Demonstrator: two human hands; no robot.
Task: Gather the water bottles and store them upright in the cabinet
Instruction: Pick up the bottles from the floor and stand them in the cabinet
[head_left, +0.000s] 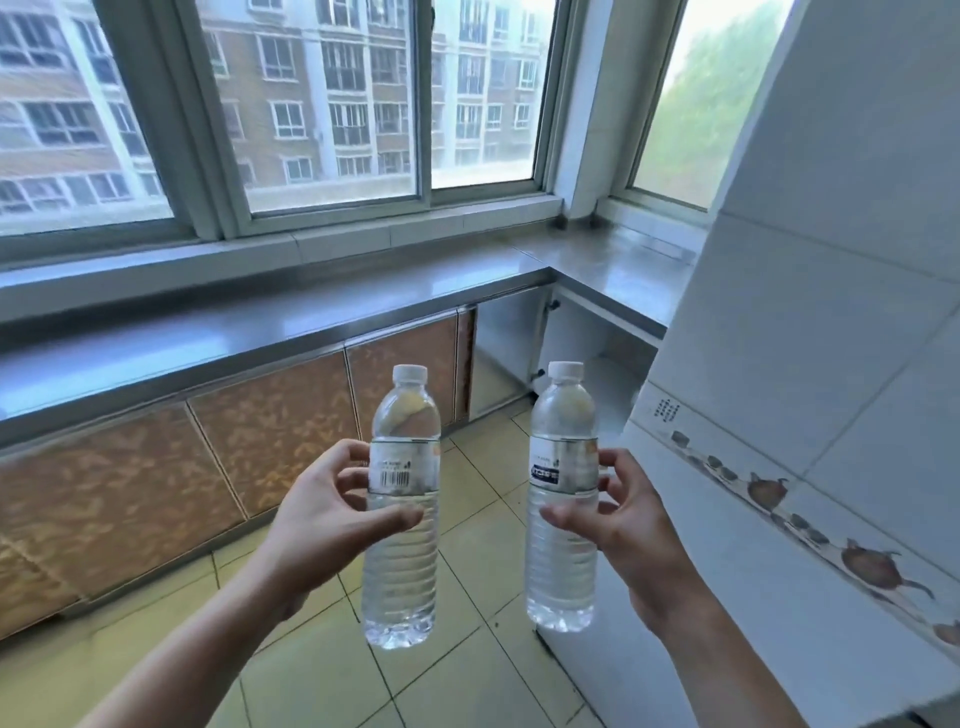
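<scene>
Cabinet doors (130, 483) with an orange-brown pattern run along my left under the grey countertop (208, 338). My left hand (332, 512) grips the left water bottle (402, 519) at its middle, thumb curled across the ribbed front just below the label, fingers wrapped round the back at the barcode. This bottle is upright, white cap on, held above the tiled floor (457, 675). Just beside it, not touching, the right water bottle (563, 499) also stands upright in my right hand (631, 525), thumb pressed to its front below the label and fingertips curled round the far side. Behind both bottles the corner cabinet (582, 353) stands open. White tiled wall (810, 364) with a teapot border fills my right.
</scene>
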